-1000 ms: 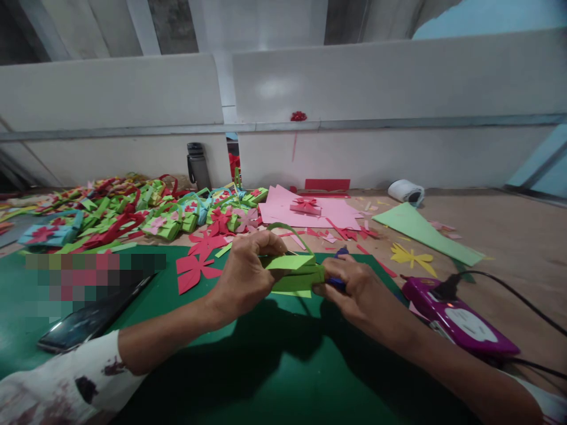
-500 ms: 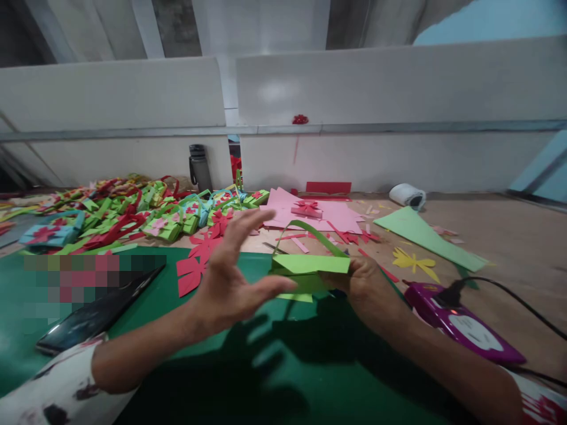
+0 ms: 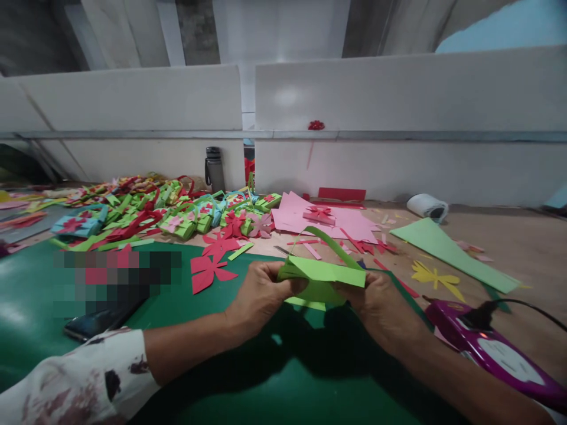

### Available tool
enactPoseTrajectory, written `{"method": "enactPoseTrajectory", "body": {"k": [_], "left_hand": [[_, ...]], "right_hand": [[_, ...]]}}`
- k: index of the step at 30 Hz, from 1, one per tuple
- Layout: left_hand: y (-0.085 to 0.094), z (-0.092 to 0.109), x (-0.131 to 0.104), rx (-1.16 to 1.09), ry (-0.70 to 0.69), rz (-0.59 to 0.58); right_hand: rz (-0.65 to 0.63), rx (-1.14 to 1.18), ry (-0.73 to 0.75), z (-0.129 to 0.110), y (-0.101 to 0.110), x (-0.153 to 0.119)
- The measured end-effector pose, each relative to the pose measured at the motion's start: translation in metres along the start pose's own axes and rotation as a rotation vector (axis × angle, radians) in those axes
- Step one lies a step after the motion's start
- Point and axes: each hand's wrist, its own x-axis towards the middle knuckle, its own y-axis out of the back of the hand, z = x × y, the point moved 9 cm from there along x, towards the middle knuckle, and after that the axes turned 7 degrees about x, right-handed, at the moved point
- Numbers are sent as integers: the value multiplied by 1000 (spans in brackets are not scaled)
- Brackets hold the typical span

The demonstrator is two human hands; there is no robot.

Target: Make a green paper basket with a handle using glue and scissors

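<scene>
A small green paper bag [image 3: 328, 273] with a curved green handle is held over the green mat [image 3: 186, 360]. My left hand [image 3: 261, 292] pinches its left end, thumb in front. At the right end, my right hand [image 3: 381, 301] grips the bag, its fingertips partly hidden beneath the flap. Left of my left hand, a red paper flower [image 3: 210, 273] lies on the mat.
Finished paper bags [image 3: 179, 224] pile up at the back left, near a grey bottle [image 3: 215, 171]. Pink sheets [image 3: 290, 215] lie behind the hands. On the right are a purple device [image 3: 496, 354] with a cable, yellow paper [image 3: 436, 277] and light green paper [image 3: 452, 254].
My left hand has closed from an open spread onto the left end of the green bag. My right hand keeps its hold. The whole view has shifted, so things appear further right.
</scene>
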Motion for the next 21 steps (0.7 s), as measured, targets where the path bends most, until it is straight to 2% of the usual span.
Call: {"method": "enactPoseTrajectory", "body": {"k": [10,17,21], "left_hand": [[1,6,-2,32,-14,4],[-3,-5,-2,-3,147,46],[-6,-6,-2,-18,161,58]], "right_hand": [[-105,51,-20,8,-7,2],[-217,189,-7,17,-14,4],[-201,180,-50,16,-15,0]]}}
